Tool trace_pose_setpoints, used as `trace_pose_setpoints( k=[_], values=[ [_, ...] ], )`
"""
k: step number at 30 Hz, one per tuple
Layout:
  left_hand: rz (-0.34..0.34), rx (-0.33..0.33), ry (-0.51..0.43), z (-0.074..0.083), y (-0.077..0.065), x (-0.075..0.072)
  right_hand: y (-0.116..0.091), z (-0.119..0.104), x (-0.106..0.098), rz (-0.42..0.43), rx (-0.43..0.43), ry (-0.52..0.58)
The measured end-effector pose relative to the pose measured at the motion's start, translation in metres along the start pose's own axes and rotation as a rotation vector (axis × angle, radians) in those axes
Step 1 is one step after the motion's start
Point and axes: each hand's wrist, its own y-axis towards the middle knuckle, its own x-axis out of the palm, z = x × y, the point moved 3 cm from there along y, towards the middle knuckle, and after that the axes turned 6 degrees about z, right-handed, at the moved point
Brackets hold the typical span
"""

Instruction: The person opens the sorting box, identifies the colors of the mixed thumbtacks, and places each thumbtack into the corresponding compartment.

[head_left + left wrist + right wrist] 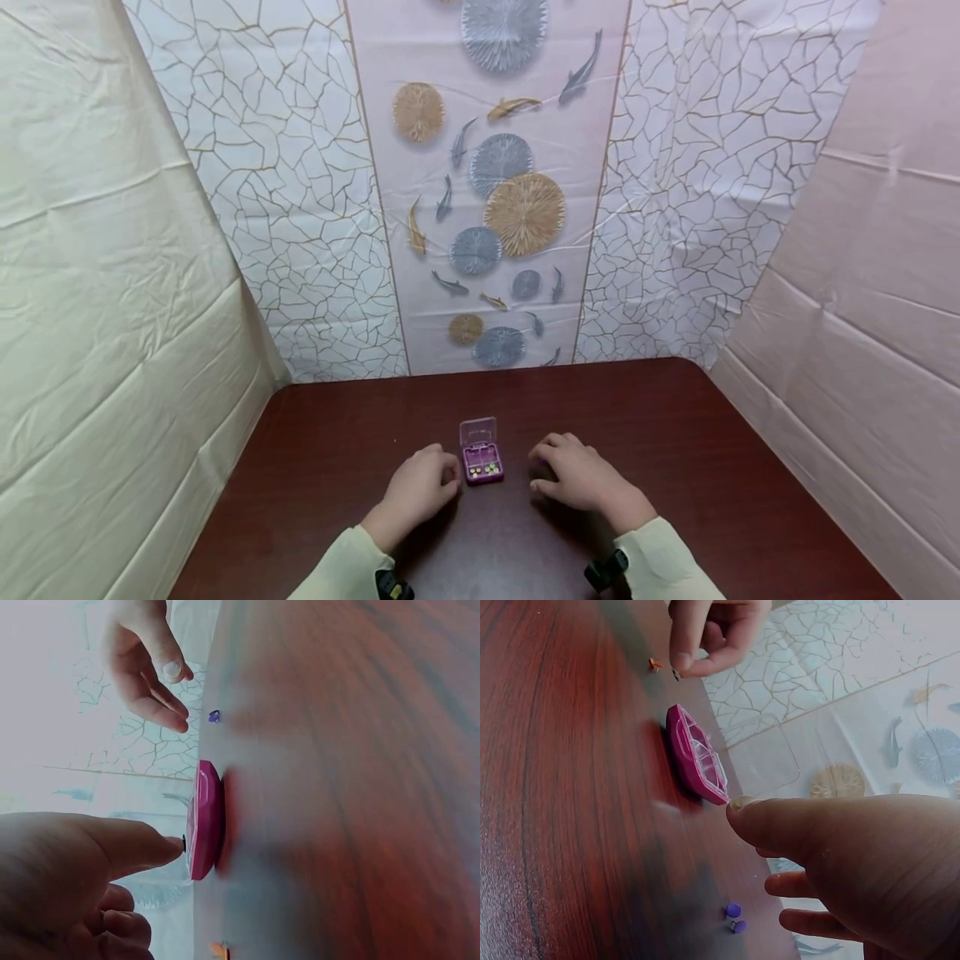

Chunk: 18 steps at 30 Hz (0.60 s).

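Box [209, 821], please: where does it sit before you?

"It sits on the dark red table [337, 433], between your two hands. It is magenta, and its clear lid [477, 431] stands raised at the far side. In the near compartments lie small things: yellowish pieces [475, 475] at the left, green pieces [492, 469] at the right."

And your left hand [422, 486], how is its grip?

"Narrow. Your thumb and a finger pinch a small dark piece [184, 844] at their tips, just beside the box. What kind of piece it is, I cannot tell, because it looks too small. Near these fingertips, an orange piece [655, 664] lies on the table."

Then your right hand [577, 473]?

"Its grip is rather wide: your fingers are loosely bent, and the thumb stands apart from them. In the head view, this hand is near the box, with a gap between. Two purple pieces [733, 910] are on the table, close to your right fingers."
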Motion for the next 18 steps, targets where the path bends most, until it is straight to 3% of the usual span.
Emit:
trace_pose_setpoints(
  k=[11, 18],
  values=[
    [0.019, 0.028, -0.021, 0.009, 0.014, 0.009, -0.002, 0.002, 0.002, -0.009, 0.007, -0.004],
    [0.024, 0.006, -0.008, 0.010, 0.021, 0.009, -0.003, 0.002, 0.000, -0.018, 0.008, 0.002]
  ],
)
